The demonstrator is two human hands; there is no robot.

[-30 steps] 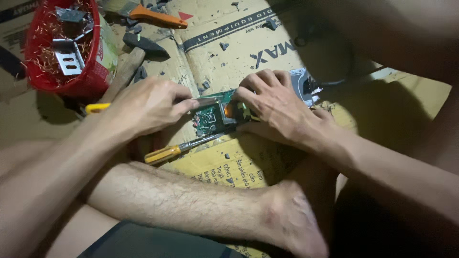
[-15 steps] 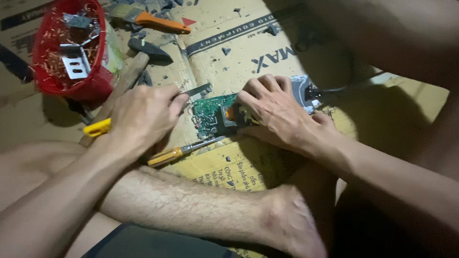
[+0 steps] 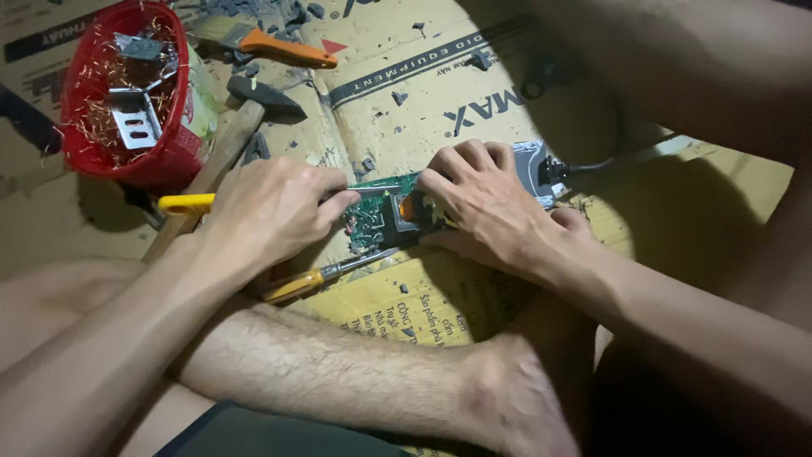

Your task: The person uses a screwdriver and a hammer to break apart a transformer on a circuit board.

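My left hand (image 3: 271, 207) has slid back in, gripping the yellow-handled screwdriver (image 3: 190, 203) with its tip on the green circuit board (image 3: 372, 218). My right hand (image 3: 486, 203) stays clamped on that board, so the prying carries on.

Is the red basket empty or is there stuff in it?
Not empty. The red basket holds grey metal brackets and thin straw-like shreds, seen from above beside the hammer.

The circuit board (image 3: 372, 216) is green, with an orange part set in a grey block. The screwdriver (image 3: 190, 203) in the left hand (image 3: 271, 211) has a yellow handle; a second screwdriver (image 3: 317, 278) has an amber one. The basket (image 3: 127, 93) is red, holding silver metal brackets and coppery shavings. The hammer (image 3: 258, 97) has a black head and wooden handle. The scraper (image 3: 279, 46) is orange-handled. The cardboard (image 3: 406, 93) is tan with black print.
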